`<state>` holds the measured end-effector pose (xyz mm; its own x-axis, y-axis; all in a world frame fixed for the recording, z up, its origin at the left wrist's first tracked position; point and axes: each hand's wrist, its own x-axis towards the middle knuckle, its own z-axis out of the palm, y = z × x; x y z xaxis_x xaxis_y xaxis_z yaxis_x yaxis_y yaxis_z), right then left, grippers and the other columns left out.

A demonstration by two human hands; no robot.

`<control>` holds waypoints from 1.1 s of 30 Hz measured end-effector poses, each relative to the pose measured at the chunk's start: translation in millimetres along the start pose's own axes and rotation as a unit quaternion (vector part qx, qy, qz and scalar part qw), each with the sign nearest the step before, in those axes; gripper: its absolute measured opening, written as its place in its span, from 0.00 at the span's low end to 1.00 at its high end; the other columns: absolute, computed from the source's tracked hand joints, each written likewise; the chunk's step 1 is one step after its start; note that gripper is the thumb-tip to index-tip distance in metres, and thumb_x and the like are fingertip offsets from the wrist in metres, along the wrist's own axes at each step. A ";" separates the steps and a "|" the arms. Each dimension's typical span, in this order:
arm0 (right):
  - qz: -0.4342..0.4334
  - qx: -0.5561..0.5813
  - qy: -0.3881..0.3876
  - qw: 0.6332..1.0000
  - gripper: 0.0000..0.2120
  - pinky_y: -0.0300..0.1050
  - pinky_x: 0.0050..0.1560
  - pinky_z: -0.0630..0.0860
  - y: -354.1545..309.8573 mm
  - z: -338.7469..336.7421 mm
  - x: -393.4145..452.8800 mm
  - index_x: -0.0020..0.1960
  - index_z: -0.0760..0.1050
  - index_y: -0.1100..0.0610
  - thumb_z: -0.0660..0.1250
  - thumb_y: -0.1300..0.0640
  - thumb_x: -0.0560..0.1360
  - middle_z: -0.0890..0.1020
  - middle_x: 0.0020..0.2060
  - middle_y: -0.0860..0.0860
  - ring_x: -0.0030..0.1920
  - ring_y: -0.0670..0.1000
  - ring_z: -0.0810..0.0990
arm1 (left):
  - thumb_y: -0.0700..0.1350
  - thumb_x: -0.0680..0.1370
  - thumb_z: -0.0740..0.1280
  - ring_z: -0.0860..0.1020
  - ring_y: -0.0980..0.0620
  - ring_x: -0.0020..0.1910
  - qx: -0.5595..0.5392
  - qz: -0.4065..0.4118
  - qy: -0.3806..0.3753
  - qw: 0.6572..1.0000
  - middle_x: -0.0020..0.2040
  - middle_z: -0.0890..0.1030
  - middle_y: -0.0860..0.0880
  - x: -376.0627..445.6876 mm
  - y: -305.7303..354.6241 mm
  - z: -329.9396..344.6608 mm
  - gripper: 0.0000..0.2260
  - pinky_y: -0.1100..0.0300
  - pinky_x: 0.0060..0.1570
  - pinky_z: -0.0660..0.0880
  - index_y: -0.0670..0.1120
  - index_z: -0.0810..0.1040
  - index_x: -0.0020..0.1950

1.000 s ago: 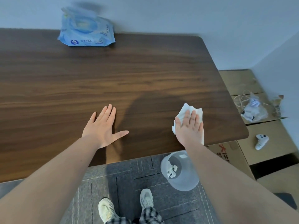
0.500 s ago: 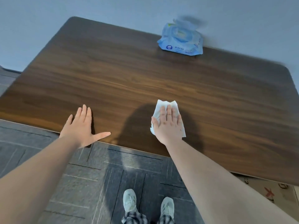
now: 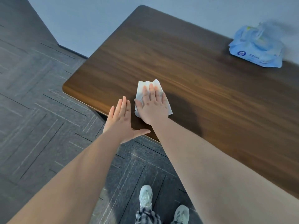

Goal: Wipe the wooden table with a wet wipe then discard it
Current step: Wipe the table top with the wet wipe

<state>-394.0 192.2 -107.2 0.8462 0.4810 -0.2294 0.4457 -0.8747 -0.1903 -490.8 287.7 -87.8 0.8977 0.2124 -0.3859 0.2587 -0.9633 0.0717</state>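
A dark wooden table [image 3: 202,75] fills the upper right of the head view. My right hand [image 3: 152,106] lies flat, fingers together, pressing a white wet wipe [image 3: 143,88] against the tabletop close to the near left corner. The wipe shows beyond the fingertips and on both sides of the palm. My left hand [image 3: 122,118] rests flat and open over the table's near edge, just left of the right hand, thumb stretched toward my right wrist. It holds nothing.
A blue pack of wet wipes [image 3: 257,49] lies at the far right of the table by the grey wall. Dark grey carpet tiles [image 3: 37,97] cover the floor to the left and below. My two light shoes [image 3: 145,196] stand near the table edge.
My right hand has slid the wipe leftward along the near edge toward the table's left corner. The left hand now sits right beside it. The bin and cardboard boxes have left the view.
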 end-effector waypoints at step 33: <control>0.182 -0.020 -0.018 0.983 0.32 0.47 0.75 0.33 267.6 -10.3 -215.6 0.76 0.32 0.49 0.34 0.36 0.77 0.36 0.77 0.47 0.76 0.47 0.35 | 0.75 0.68 0.49 0.38 0.52 0.76 0.076 0.200 -0.033 0.976 0.78 0.39 0.49 1.2 186.1 -18.8 0.50 0.49 0.75 0.42 0.44 0.39 0.77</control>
<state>-454.2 -146.3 -98.8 0.9412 0.1371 -0.3087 0.1272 -0.9905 -0.0522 -434.9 111.8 -57.7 0.8899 -0.1924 -0.4135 -0.1684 -0.9812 0.0941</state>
